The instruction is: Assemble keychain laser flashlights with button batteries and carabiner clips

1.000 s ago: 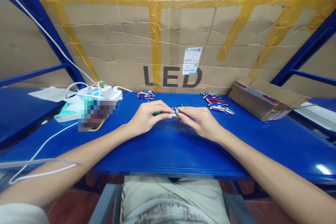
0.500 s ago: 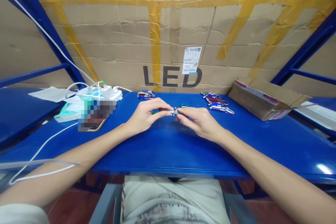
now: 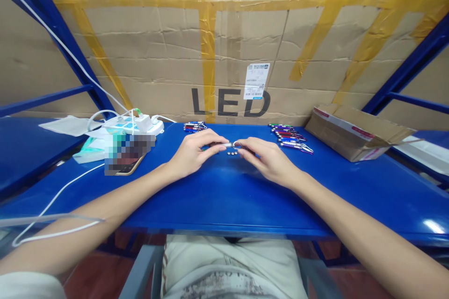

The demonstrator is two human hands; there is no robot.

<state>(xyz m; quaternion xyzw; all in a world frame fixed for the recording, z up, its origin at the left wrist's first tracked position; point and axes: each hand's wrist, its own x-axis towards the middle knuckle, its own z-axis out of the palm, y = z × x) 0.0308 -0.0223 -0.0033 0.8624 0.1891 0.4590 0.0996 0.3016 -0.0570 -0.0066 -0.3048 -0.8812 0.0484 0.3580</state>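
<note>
A small metal tube (image 3: 228, 145) sits pinched between the thumb and fingertips of the left hand (image 3: 194, 152); the right hand (image 3: 271, 156), fingers nearly together, grips a curved clip (image 3: 235, 143) at the tube's right end. Three small discs (image 3: 232, 153) lie just nearside of the tube. Farther nearside, broad blue table (image 3: 231, 196) reaches its front edge. Well right of the tube, a box (image 3: 354, 138) limits sideways room; well left, a phone (image 3: 132, 167).
</note>
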